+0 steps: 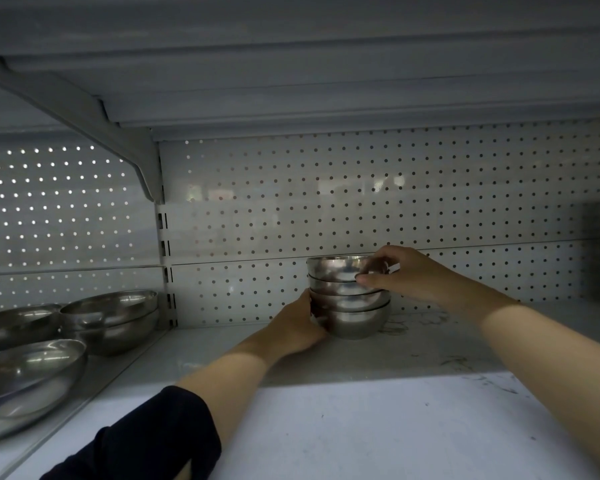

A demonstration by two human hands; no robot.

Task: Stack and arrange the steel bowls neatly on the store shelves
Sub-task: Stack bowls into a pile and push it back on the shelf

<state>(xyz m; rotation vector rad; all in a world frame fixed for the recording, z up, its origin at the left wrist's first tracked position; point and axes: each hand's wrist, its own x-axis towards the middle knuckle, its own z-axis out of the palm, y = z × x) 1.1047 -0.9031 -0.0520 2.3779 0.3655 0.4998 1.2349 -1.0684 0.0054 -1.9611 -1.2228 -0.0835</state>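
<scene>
**Settling the small stack at the back of the shelf**

The white shelf (378,427) is carrying everything here, with its pegboard back panel (361,202) rising behind and an upright dividing it from the neighbouring bay. In that bay, toward the left edge, larger steel bowls (108,320) are sitting nested in pairs. Near the shelf's back edge, a little right of the upright, the stack of small steel bowls (349,299) is standing four high, close to the back panel but seemingly not touching it.

The left hand (298,327) is cupping the stack's lower bowls from the left, fingers curled against the steel. The right hand (409,271) is reaching over the top bowl, fingertips pinching its rim on the right side.

To do this well, the person should probably be keeping the lower hand as a brace while the upper one is centring the top bowl, since the rims are looking slightly offset; polished steel likely slides easily, so gentle, level pressure is advisable.
</scene>
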